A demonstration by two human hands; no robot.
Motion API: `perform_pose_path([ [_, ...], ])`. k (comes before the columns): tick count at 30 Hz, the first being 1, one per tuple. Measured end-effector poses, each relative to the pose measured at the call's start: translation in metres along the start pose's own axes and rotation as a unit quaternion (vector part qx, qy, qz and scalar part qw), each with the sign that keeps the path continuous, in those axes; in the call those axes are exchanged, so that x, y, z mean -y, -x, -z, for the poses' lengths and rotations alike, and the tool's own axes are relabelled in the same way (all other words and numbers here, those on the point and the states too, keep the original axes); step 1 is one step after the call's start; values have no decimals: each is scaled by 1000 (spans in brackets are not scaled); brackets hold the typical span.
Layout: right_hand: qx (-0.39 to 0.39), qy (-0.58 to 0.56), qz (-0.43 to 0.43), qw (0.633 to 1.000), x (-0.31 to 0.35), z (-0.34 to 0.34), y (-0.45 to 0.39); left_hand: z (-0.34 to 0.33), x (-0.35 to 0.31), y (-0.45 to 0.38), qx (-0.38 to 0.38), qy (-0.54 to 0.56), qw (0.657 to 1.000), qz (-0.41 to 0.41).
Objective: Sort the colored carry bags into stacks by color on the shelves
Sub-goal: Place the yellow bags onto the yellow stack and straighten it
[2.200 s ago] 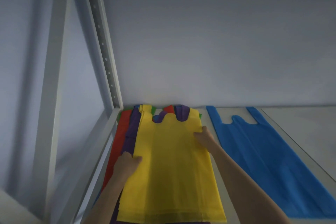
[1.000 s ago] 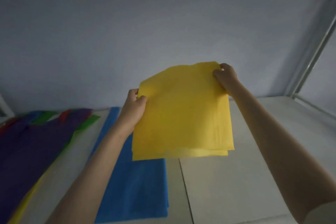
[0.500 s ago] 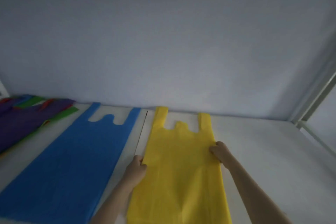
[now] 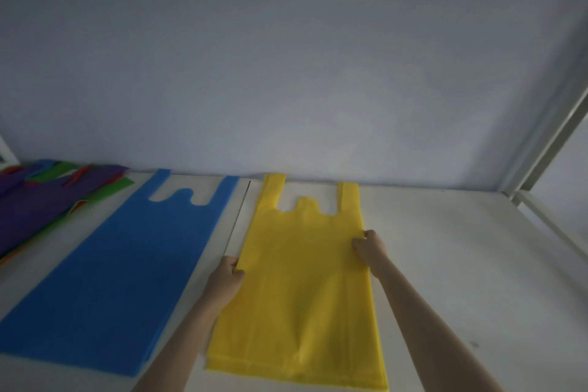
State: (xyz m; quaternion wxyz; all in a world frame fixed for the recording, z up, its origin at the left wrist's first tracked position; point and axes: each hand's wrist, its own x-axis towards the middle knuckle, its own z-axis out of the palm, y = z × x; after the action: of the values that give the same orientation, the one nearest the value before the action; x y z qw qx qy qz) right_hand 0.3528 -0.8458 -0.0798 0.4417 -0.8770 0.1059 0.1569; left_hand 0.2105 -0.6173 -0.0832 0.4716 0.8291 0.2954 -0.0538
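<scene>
White shelf (image 4: 445,264), flat, w/ a thin dark seam (image 4: 238,216) running front to back just left of the yellow bag (image 4: 302,296). Plain grey-blue wall (image 4: 286,57) behind, meeting the shelf right at the bag's handles. Pale metal post (image 4: 553,134) slants up at far right of the bag, w/ a rail (image 4: 556,226) along the shelf's right edge. Light is dim.

Yellow bag lies flat on the shelf, handles toward the wall, bottom edge toward the camera. It looks like more than one layer at the bottom edge, can't tell how many. Left hand (image 4: 227,280) is at the bag's left edge about mid-length, fingers curled and pinching the edge. Right hand (image 4: 369,247) is at the right edge, a bit nearer the handles, fingers curled on the fabric; grip looks closed on the edge, though thumb side is hidden. Both forearms reach in from the bottom, one each side of the bag.

Blue bag (image 4: 127,280) lies flat left of the yellow one, across the seam, same way round, near but not touching it. Further left of that, well apart from the yellow bag, a mixed pile (image 4: 41,204): purple on top, w/ green, red/orange and a bit of blue poking out at the edges. Shelf to the right of the yellow bag is bare white; a small dark speck (image 4: 474,344) sits there near the front. Nothing lies on or over the yellow bag besides the hands.
</scene>
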Motion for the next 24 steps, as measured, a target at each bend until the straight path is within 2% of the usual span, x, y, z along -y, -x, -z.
perform_pose_path([
  [5,-15,28,28,999,-3,3,9,5,-4,-3,30,-60,998,-12],
  [10,-103,170,86,976,6,-2,24,27,3,-19,-29,-190,978,-82],
  [13,-103,229,127,960,21,-14,34,49,6,-26,-63,-254,958,-114],
  [19,-70,295,206,930,70,-75,54,113,16,-43,-87,-334,925,-160],
  [24,-65,304,229,922,136,-172,86,208,61,-69,-107,-419,888,-158],
])
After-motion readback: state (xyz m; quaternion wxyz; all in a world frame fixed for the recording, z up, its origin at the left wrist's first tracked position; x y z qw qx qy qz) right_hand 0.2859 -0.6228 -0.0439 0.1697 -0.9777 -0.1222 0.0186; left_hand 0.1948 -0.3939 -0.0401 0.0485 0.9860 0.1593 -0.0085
